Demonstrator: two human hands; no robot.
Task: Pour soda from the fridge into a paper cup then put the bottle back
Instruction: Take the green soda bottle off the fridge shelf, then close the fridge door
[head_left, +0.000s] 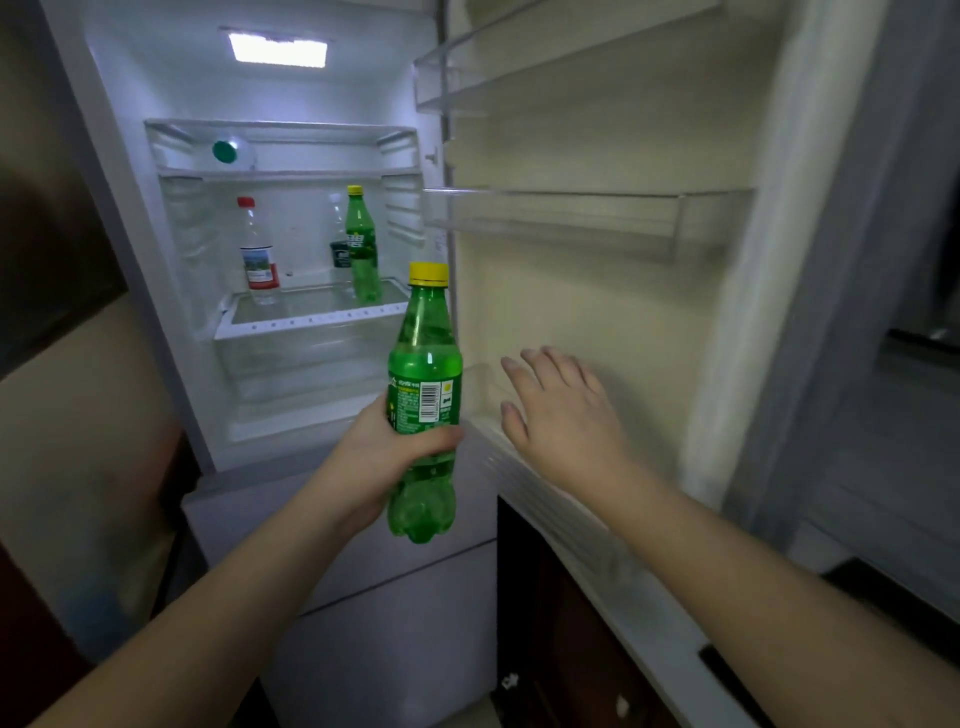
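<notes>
The left hand (387, 457) hides the back of the green soda bottle (425, 405) it grips, and its fingers are mostly out of sight behind the label. The label's print is too small to read. A bottle lying on the top shelf (234, 151) shows only its green cap end. Behind the second green bottle (362, 249), a clear bottle (337, 228) is half covered. The fridge door (597, 260) runs off the top edge, blurred at its bins.

Green soda bottle (425, 374) (yellow cap on) upright before the open fridge (291, 156).
</notes>
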